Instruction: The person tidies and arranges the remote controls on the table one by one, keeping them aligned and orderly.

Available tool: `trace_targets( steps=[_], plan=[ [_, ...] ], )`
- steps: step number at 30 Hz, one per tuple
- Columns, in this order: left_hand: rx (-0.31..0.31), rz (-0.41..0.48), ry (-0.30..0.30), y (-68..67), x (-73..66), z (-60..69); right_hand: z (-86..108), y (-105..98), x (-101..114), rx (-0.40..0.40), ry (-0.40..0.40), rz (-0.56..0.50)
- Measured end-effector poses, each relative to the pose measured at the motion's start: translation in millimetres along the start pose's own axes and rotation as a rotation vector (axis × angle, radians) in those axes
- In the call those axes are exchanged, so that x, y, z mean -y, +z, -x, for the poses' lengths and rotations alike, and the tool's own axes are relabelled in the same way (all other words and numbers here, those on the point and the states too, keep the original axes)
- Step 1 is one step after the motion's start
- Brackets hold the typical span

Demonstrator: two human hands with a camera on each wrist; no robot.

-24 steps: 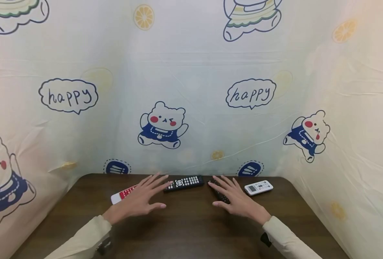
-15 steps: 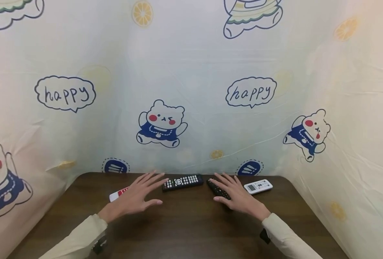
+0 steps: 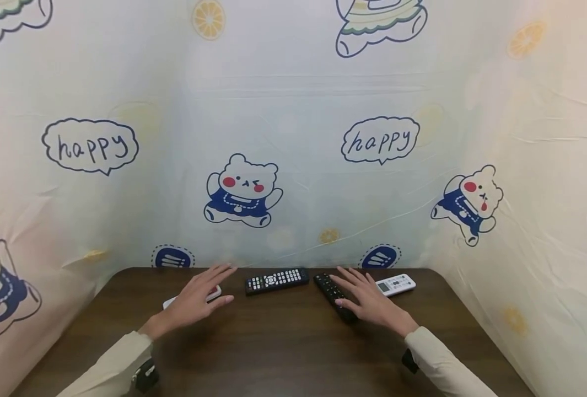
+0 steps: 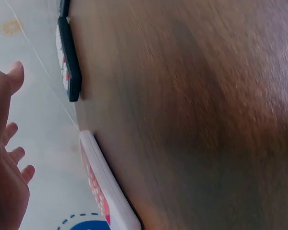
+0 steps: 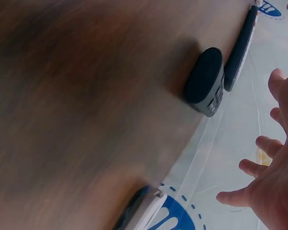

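My left hand (image 3: 194,298) hovers with spread fingers over a white remote control with a red face (image 4: 108,187), which it partly hides in the head view. In the left wrist view a gap shows between that hand and the remote. My right hand (image 3: 370,300), fingers also extended, is above the lower end of a slanted black remote control (image 3: 334,295). It covers part of a white air-conditioner remote (image 3: 397,284) with a small screen. Another black remote (image 3: 276,280) with white buttons lies between the two hands. Neither hand holds anything.
All the remotes lie near the far edge of a dark brown wooden table (image 3: 273,353). Behind and beside it hangs a pale curtain (image 3: 303,121) printed with bears and "happy" bubbles. Dark straps (image 3: 146,376) sit at the wrists.
My left hand has moved left, away from the middle black remote, which now shows fully. My right hand has shifted slightly right, uncovering more of the slanted black remote. The remotes stay put.
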State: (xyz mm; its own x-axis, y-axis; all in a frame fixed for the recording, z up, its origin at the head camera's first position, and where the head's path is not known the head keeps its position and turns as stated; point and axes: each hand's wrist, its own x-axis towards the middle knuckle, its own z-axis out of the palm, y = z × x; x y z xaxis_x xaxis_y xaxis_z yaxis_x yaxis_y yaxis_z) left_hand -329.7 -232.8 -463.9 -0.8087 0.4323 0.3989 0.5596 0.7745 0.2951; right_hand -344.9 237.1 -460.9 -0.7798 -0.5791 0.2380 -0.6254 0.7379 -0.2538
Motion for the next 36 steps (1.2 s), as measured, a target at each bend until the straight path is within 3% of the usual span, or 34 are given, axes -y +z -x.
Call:
trace_targets(
  steps=[7,16,22,24,36],
  plan=[
    [0.007,-0.001,-0.06,-2.7,15.7,3.7,4.4,-0.2,-7.4,-0.004,0.011,-0.02],
    [-0.08,0.005,-0.036,-8.6,38.5,16.2,4.0,3.1,-13.2,0.011,-0.009,-0.047],
    [-0.019,0.009,-0.128,-14.6,42.8,22.4,4.2,8.8,-15.3,0.0,-0.04,-0.005],
    [0.011,0.005,-0.176,-15.9,43.8,24.8,4.5,10.5,-15.8,0.012,-0.027,-0.009],
    [0.138,-0.022,-0.315,-23.7,61.3,27.4,-1.7,11.4,-18.8,0.061,0.037,-0.045]
  ],
)
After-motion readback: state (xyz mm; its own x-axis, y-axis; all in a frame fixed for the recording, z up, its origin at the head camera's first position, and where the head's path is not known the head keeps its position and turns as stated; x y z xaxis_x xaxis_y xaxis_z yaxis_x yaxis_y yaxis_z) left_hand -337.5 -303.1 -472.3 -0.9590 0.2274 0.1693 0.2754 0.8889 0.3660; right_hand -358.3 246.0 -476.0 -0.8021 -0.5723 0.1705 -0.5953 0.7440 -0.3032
